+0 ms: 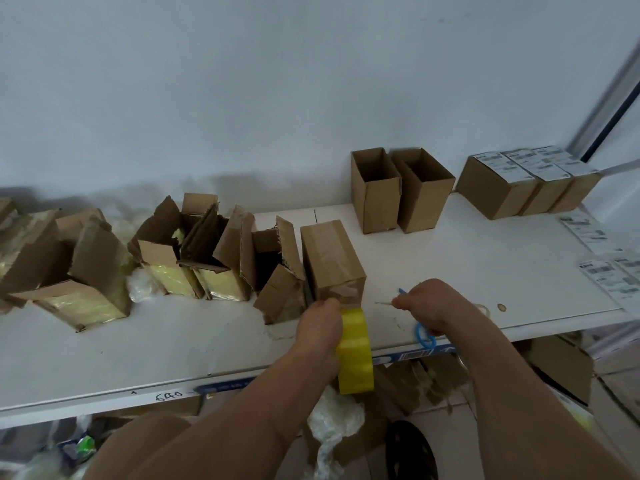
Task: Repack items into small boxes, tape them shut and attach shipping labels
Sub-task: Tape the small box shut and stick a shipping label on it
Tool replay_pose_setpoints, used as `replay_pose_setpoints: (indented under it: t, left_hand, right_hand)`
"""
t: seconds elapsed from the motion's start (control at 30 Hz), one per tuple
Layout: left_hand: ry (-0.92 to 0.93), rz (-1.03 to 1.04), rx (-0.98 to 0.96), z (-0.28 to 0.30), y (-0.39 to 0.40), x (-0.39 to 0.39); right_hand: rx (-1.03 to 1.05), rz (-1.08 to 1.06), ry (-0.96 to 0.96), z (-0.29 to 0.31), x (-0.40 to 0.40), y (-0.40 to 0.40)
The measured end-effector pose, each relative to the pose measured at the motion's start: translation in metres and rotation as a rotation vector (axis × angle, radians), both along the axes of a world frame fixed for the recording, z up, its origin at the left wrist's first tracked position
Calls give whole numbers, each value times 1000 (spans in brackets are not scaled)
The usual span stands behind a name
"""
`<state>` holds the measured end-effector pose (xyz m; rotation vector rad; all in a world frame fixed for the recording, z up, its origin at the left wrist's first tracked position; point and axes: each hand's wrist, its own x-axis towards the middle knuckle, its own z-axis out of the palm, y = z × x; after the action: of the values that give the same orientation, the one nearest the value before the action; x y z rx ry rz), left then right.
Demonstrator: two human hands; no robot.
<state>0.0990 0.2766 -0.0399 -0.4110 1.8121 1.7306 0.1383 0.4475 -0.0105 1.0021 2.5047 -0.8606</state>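
At the tabletop front edge, left hand grips the yellow tape roll against the taped box; right hand, clenched on blue-handled scissors, should cut close to the box.

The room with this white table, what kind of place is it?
Probably a small packing or mail-order workspace: finished boxes with shipping labels stand at the back, a yellow tape roll is in the left hand, and torn cartons crowd the table.

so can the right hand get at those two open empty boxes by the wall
Probably, once freed: the right hand holds blue-handled scissors, and bare table lies between it and the two open boxes.
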Motion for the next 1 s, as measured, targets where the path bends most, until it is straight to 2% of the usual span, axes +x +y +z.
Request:
replay_pose_setpoints:
  t: [0.07, 0.23, 0.3, 0.37, 0.4, 0.5, 0.7, 1.0]
  left_hand:
    - [8, -4, 2, 0, -1, 1]
    - [38, -19, -36, 3, -7, 0]
    - [48, -32, -52, 4, -9, -2]
    - [53, -50, -58, 4, -9, -3]
    - [53, -57, -67, 3, -9, -4]
    - [55, -92, -100, -2, -10, -7]
    - [54, -135, -137, -6, -25, -8]
    - [264, -183, -157, 9, -55, -8]
  right_hand:
    - [-18, -71, 69, -13, -2, -1]
    - [148, 29, 127, -26, -8, -15]
    - [274, 91, 317, -19, -9, -20]
    - [243, 230, 585, -9, -13, -26]
    - [191, 313, 642, -6, -17, -31]
    - [104, 499, 584, -18, -29, -42]
    - [66, 415, 662, -40, -40, -39]
    - [198, 438, 671, -44, -44, -46]
